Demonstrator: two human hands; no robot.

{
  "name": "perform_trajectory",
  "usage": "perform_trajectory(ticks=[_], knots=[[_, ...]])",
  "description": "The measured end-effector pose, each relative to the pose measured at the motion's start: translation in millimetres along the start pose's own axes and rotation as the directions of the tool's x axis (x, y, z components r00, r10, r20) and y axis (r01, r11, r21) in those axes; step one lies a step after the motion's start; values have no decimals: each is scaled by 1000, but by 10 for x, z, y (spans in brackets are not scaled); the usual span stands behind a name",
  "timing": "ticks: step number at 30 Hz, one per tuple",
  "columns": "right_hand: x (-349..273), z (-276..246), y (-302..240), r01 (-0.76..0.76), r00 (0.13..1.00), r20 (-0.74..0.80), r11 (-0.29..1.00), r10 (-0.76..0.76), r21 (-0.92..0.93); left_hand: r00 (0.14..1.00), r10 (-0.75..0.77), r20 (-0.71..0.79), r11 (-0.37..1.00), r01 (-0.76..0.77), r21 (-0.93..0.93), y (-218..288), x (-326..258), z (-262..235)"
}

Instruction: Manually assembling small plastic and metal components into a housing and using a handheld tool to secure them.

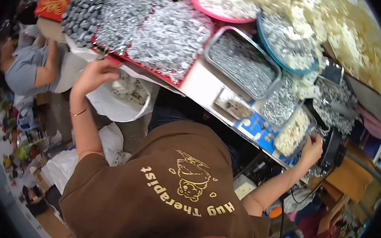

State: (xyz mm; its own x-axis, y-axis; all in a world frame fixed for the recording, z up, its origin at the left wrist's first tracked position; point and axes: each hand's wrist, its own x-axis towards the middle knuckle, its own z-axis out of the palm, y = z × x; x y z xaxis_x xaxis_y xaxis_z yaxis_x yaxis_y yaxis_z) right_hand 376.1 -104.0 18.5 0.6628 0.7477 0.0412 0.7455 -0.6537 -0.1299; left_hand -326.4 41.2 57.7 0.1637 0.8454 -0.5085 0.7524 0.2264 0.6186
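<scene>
My left hand (97,73) hovers over a white bag (105,102) in front of the table's left part. Its fingers are loosely stretched and slightly apart, with nothing visible in them. Small white pieces (130,89) lie inside the bag. At the table's right front, my right hand (313,147) has its fingers curled together beside a clear container of cream-coloured small pieces (294,131). Whatever those fingers may hold is too small to make out. Just beyond them stands a black device (333,149).
A red tray (178,79) bears silvery strips and grey pieces. Behind are a metal tray (269,92) of thin metal pieces, a pink basin (222,17) and a blue basin (286,69). Cream plastic parts (346,35) heap at the back right. Other people sit left (26,70) and lower right (317,229).
</scene>
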Motion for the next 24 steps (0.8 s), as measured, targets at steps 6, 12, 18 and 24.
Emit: perform_trajectory(ticks=[6, 12, 18, 24], knots=[[-39, -61, -37, -187, 945, -228, 958, 236, 218, 761, 525, -381, 836, -377, 398, 1206, 542, 298], [-149, -150, -272, -9, 909, -307, 750, 281, 661, 441, 751, -491, 593, -124, 796, 1217, 2058, -32], [-380, -219, -296, 39, 968, -126, 369, 217, 929, 716, 612, -337, 541, -69, 838, 1155, 2256, -364], [-416, -320, -454, 92, 975, -164, 403, 147, 911, 417, 736, -533, 603, -44, 797, 1004, 1811, -167]])
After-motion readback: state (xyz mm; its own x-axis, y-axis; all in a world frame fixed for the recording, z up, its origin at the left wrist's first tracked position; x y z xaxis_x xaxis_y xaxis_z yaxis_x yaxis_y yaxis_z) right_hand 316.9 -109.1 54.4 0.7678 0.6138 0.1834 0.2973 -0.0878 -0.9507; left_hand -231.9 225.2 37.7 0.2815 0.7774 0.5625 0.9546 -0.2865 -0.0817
